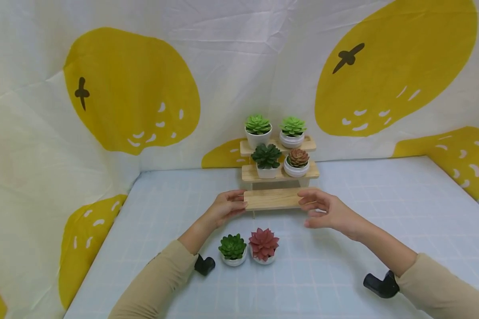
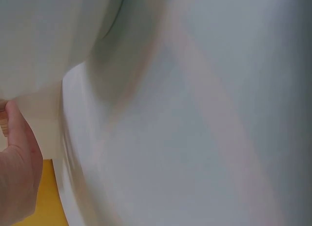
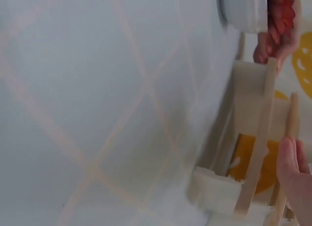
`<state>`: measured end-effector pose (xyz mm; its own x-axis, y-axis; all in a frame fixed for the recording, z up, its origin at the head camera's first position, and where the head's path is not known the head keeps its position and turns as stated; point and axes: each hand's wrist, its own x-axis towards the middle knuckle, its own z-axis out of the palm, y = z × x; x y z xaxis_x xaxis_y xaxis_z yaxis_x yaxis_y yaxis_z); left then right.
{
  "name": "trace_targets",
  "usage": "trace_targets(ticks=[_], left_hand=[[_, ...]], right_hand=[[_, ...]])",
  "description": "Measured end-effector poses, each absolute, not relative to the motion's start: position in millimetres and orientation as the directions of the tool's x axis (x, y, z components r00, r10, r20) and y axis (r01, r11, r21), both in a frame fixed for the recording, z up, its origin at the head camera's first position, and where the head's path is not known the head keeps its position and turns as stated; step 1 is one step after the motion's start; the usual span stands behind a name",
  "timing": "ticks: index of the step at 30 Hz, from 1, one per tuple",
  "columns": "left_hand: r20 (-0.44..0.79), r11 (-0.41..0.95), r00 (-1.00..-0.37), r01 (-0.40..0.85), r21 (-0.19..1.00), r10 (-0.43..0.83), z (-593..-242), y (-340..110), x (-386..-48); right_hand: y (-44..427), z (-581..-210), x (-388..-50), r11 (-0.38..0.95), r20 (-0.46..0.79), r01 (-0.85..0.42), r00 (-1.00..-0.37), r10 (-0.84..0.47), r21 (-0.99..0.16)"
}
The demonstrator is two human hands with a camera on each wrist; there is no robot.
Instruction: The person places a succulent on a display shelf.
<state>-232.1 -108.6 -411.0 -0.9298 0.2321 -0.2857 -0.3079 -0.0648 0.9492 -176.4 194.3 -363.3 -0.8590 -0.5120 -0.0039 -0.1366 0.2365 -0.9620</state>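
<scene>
A three-tier wooden display stand stands at the back of the table, and its lowest board (image 1: 273,199) is the tier nearest me. My left hand (image 1: 222,209) pinches that board's left end between thumb and fingers. My right hand (image 1: 329,212) is at the board's right end, its fingers loosely bent over the edge and its thumb lower and apart from the wood. In front of the stand, a green potted succulent (image 1: 233,248) and a red potted succulent (image 1: 264,245) sit side by side on the table. In the right wrist view, the red succulent (image 3: 284,16) shows near the left hand.
The top tier (image 1: 276,144) bears two light-green potted succulents. On the middle tier (image 1: 247,174) stand a dark-green succulent (image 1: 266,156) and a brownish-red one (image 1: 298,158). A white cloth (image 1: 239,53) with yellow fruit prints hangs behind the pale blue checked table (image 1: 183,190).
</scene>
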Motion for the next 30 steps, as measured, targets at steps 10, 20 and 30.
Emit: trace_targets(ticks=[10, 20, 30], left_hand=[[-0.281, -0.062, -0.930, -0.303, 0.951, 0.238, -409.5, -107.6, -232.5], [-0.280, -0.060, -0.926, -0.304, 0.951, 0.255, -410.3, -107.6, -231.6], [-0.269, -0.055, -0.927, -0.292, 0.955, 0.261, -411.7, -108.8, -232.5]], right_hand=[[181.0, -380.6, -171.7, 0.215, -0.042, -0.109, -0.803, -0.595, -0.971], [160.5, -394.1, -166.7, 0.217, -0.096, -0.067, -0.744, -0.662, -0.974], [142.1, -403.5, -163.9, 0.171, -0.103, -0.028, -0.697, -0.710, -0.985]])
